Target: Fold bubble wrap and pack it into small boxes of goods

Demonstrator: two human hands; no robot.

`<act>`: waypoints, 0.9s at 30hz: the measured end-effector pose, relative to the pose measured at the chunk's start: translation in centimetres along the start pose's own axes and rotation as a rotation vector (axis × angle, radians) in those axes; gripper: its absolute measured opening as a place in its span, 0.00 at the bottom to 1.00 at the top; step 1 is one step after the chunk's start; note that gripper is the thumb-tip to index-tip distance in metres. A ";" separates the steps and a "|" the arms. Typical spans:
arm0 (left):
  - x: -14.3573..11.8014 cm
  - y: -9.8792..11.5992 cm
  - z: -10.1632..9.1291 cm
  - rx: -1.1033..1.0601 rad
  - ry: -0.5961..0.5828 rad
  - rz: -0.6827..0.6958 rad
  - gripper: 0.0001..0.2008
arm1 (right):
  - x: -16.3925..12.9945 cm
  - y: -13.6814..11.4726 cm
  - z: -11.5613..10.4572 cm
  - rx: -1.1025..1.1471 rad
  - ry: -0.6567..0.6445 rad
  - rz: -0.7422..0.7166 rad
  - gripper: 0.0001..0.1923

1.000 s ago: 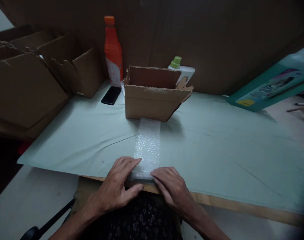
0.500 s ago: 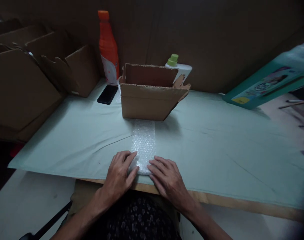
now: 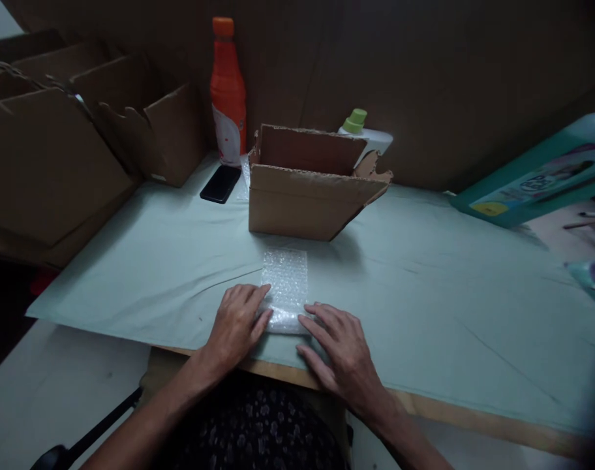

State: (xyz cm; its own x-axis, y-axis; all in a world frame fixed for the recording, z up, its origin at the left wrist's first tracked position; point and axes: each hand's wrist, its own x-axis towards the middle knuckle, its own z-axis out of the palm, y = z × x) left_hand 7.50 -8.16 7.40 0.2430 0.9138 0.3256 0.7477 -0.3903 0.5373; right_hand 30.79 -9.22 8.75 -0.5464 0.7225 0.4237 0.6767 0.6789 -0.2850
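Observation:
A strip of clear bubble wrap (image 3: pixel 286 277) lies on the green cloth in front of me, its near end folded into a thick flat roll. At the left edge of that fold, my left hand (image 3: pixel 239 321) grips the bubble wrap between its curved fingers and thumb. On the other side, my right hand (image 3: pixel 339 346) has its fingers spread, with the fingertips at the roll's right end and the thumb apart from it. Beyond the strip's far end stands an open cardboard box (image 3: pixel 307 205) with a slanted right side.
Behind the box are an orange bottle (image 3: pixel 228 91) and a white bottle with a green cap (image 3: pixel 355 122). A black phone (image 3: pixel 220 183) lies left of it. Cardboard boxes (image 3: pixel 43 163) stand at far left, a large green jug (image 3: pixel 537 173) at right. The table edge (image 3: pixel 297 375) is close to me.
The bubble wrap's near end has been folded further and its far end has come out from the box, so the flat strip is shorter. My right thumb has moved away from the roll.

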 end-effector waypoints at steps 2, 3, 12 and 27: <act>0.1 0.0 0.0 -0.015 0.024 0.010 0.18 | 0.4 0.0 0.3 -0.028 -0.057 -0.009 0.17; -0.2 0.1 -0.2 -0.043 0.028 0.028 0.19 | 0.6 0.0 0.3 -0.019 -0.069 -0.001 0.16; -3.3 1.6 -1.9 -0.244 -0.085 0.012 0.28 | -0.3 -0.6 -1.3 0.251 -0.088 0.120 0.16; -1.4 1.6 -2.0 -0.192 0.000 0.037 0.28 | 1.8 0.3 -0.2 0.245 -0.117 0.150 0.14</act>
State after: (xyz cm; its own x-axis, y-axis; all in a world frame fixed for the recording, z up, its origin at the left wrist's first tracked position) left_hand 7.13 -10.24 9.32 0.2675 0.8986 0.3478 0.6065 -0.4375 0.6639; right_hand 30.15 -7.73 9.60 -0.5123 0.8175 0.2631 0.6226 0.5645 -0.5419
